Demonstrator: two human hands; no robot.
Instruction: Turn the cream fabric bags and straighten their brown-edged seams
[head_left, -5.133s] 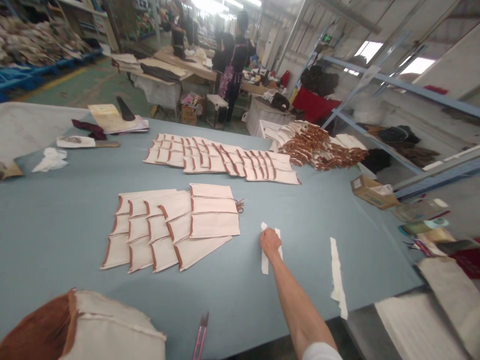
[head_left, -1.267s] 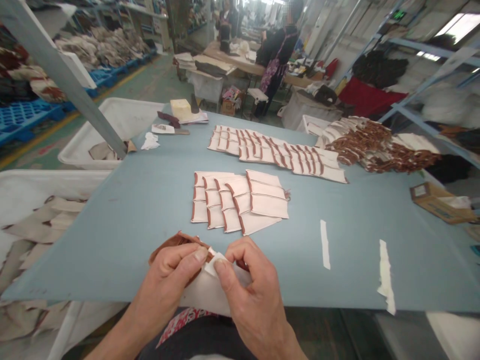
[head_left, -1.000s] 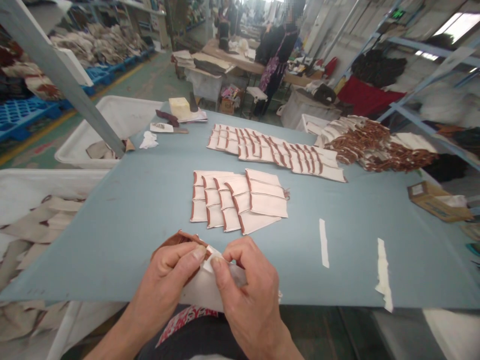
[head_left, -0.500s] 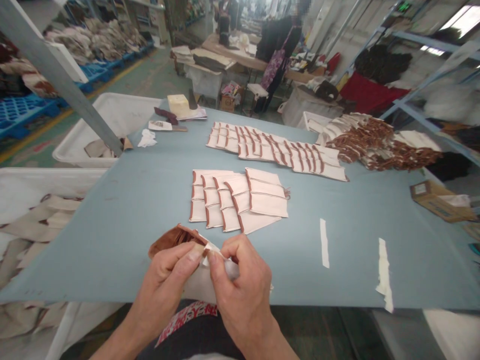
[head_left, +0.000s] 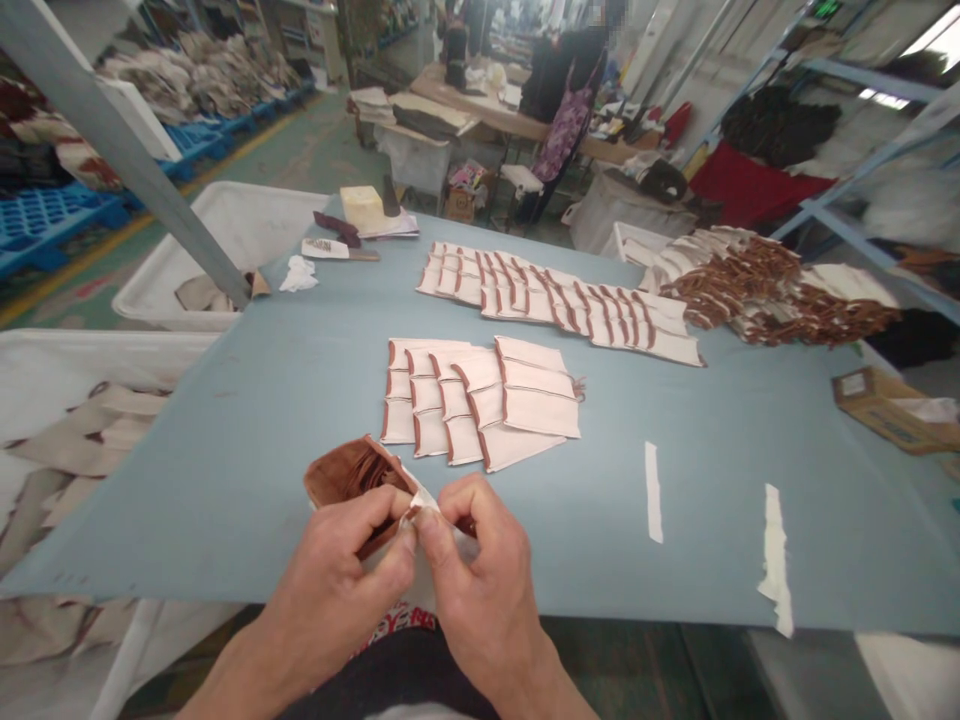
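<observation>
My left hand (head_left: 341, 570) and my right hand (head_left: 480, 575) are both closed in a pinch on a stack of cream fabric pieces with brown edging (head_left: 352, 478), held over the near edge of the blue table (head_left: 262, 400). The fingertips meet at one cream corner of the stack. Beyond my hands, a fanned group of the same cream pieces (head_left: 480, 400) lies flat on the table. A longer overlapping row (head_left: 559, 305) lies further back.
Two white paper strips (head_left: 653, 478) (head_left: 772, 555) lie on the table at right. A heap of brown-trimmed pieces (head_left: 757, 285) and a cardboard box (head_left: 892, 410) sit at the far right. White bins (head_left: 225, 235) with fabric stand left. A person stands at a far table (head_left: 570, 100).
My right hand left a paper strip on the table and came back to the stack. Over the last second both hands pinch closer together and the stack has tipped up, showing its brown edges.
</observation>
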